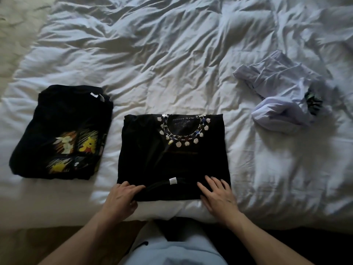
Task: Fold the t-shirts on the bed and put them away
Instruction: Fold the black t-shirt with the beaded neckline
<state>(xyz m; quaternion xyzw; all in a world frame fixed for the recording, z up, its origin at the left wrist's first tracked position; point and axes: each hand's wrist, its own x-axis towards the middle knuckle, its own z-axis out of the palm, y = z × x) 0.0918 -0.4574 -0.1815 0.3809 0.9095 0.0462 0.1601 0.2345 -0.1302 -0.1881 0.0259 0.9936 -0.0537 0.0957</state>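
- Head cam, looking down at the bed point(172, 54) w/ a rumpled white duvet.
- Black t-shirt point(172, 161) front and center, near edge of the bed, already squared up into a rectangle; beaded-looking print round the collar at the far end, white tag near the front edge.
- Left hand point(122, 196) on the near-left corner of it, fingers curled over the edge w/ thumb below, so prob gripping the fabric.
- Right hand point(217, 194) flat on the near-right part, fingers straight and spread, just pressing, not clamped on anything.
- Off to the left, well apart: cartoon-print black t-shirt point(61, 132), folded and parked. Looks like maybe more than one in that pile, can't tell for sure.
- Off to the right: lavender t-shirt point(282, 92), still a crumpled heap, def not folded yet.
- Progress guess: roughly halfway thru folding. One done, middle one nearly there (maybe one more fold or just smoothing), lavender one untouched.
- Putting away: nothing put away so far as visible, all still on the bed. No drawer or closet in shot, so no idea where they go.
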